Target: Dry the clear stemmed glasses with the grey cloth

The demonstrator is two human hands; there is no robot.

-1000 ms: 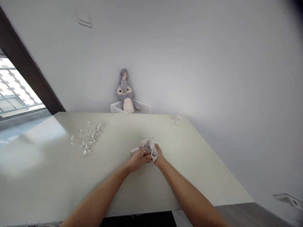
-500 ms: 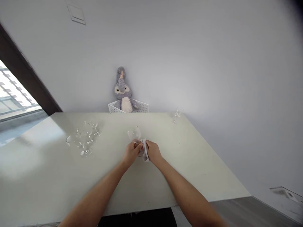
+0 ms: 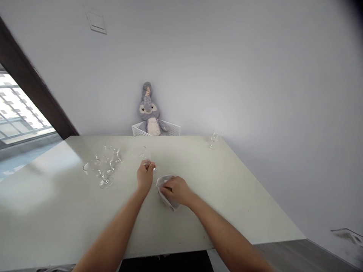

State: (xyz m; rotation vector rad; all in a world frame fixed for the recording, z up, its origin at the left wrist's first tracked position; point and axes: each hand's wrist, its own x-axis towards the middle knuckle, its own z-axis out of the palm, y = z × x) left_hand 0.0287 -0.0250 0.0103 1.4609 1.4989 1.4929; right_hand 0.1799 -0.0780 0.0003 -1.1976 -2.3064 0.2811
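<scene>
A clear stemmed glass (image 3: 145, 152) is held by my left hand (image 3: 145, 175), its bowl pointing up and away and its foot showing just right of my fingers. My right hand (image 3: 176, 189) grips a pale cloth (image 3: 166, 200) low over the table, nearer to me and to the right. Cloth and glass are apart. Left of my left hand, several clear stemmed glasses stand close together, the nearest one (image 3: 105, 182) toward me.
Another small glass (image 3: 212, 140) stands at the far right corner of the white table (image 3: 227, 196). Beyond the far edge, a grey plush toy (image 3: 149, 111) sits in a white perforated basket (image 3: 172, 130) against the wall.
My left hand has moved left with the glass, away from the cloth. My right hand has lowered slightly toward me with the cloth, which now hangs spread out more.
</scene>
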